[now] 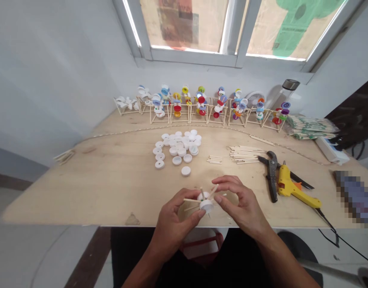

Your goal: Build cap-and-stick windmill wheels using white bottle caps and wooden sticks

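Note:
Near the table's front edge, my left hand [178, 214] is closed around the side of a small wheel-like piece made of white bottle caps [206, 206] joined with short wooden sticks. The sticks [191, 201] fan outward from its middle. On the other side, my right hand [239, 202] has its thumb and fingertips at a stick [213, 191] that points up and right; the grip looks light. Just beyond the hands lies a single white bottle cap [186, 171]. Part of the piece is hidden behind my left fingers.
Loose white caps [181, 144] lie in a group mid-table. Short sticks [214, 159] and longer sticks [247, 154] are right of them, then black-handled cutters [272, 176] and a yellow glue gun [292, 186]. Stick frames with coloured cap wheels [201, 108] line the back wall.

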A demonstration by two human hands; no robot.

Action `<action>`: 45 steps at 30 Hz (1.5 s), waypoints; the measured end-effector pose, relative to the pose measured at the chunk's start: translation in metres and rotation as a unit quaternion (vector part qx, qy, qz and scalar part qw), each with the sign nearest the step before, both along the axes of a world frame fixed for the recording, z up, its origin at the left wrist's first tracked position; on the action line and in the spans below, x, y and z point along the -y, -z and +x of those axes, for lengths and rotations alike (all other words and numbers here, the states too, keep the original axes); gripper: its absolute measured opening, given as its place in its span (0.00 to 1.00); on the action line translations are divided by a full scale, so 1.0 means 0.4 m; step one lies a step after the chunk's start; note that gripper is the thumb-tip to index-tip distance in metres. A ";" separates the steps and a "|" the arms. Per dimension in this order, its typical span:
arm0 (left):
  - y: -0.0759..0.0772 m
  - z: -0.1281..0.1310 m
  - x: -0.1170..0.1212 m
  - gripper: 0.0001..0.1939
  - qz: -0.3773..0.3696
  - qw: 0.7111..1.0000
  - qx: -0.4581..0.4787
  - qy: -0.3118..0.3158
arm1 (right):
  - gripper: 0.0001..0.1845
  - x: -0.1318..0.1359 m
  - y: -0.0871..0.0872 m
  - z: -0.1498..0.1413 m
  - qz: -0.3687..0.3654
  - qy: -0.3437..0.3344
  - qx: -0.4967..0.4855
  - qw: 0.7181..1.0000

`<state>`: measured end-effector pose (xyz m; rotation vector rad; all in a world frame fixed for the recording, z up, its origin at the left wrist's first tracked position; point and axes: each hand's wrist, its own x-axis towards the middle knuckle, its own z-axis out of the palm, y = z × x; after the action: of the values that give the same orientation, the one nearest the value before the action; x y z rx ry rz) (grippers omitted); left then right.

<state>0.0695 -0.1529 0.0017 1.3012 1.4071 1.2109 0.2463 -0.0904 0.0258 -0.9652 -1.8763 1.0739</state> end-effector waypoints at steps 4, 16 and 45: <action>-0.007 0.001 0.001 0.12 0.005 0.999 -0.036 -0.010 | 0.04 -0.004 0.003 0.001 -0.018 0.014 -0.042 0.999; -0.011 -0.064 0.034 0.13 0.052 0.982 -0.136 -0.121 | 0.03 0.004 -0.021 0.118 0.005 0.293 -0.351 0.889; -0.008 -0.015 0.037 0.12 -0.117 0.885 0.431 -0.133 | 0.11 0.031 0.143 0.024 0.043 0.068 0.036 0.996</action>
<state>0.0634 -0.1677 0.0048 0.2920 1.0158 1.4816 0.2557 -0.1027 -0.0313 -1.0786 -1.8693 0.8817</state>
